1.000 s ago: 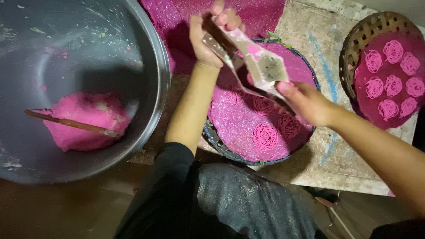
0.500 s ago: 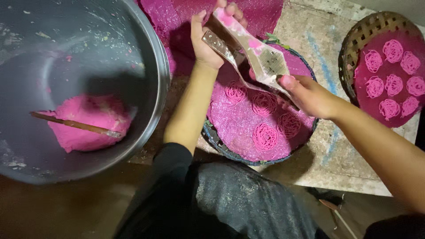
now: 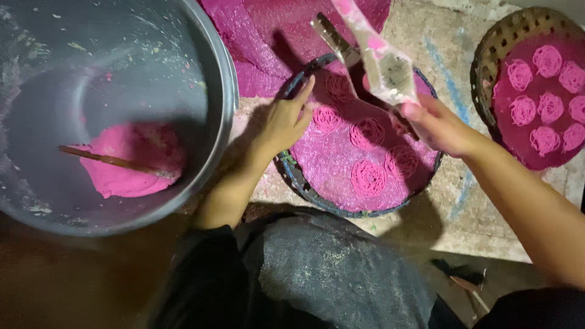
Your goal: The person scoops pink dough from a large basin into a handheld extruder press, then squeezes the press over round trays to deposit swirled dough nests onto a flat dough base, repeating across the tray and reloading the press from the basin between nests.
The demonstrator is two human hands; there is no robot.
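Note:
My right hand (image 3: 437,127) grips a pink-smeared wooden noodle press (image 3: 379,60) held over a round woven tray (image 3: 303,181) lined with pink cloth. Several pink noodle coils (image 3: 368,177) lie on that cloth. My left hand (image 3: 285,120) rests on the tray's left rim, fingers spread, index finger pointing up toward the press, holding nothing. A metal handle of the press (image 3: 332,38) sticks out toward the upper left.
A large grey metal basin (image 3: 201,73) at left holds a lump of pink dough (image 3: 131,159) with a wooden stick (image 3: 113,161) on it. A second woven tray (image 3: 487,61) with several pink coils is at the right. Pink cloths (image 3: 268,36) lie behind. My dark-clothed knee is below.
My left hand let go of the press handle and dropped to the tray's left rim. More noodle coils now lie on the cloth. The view has shifted closer.

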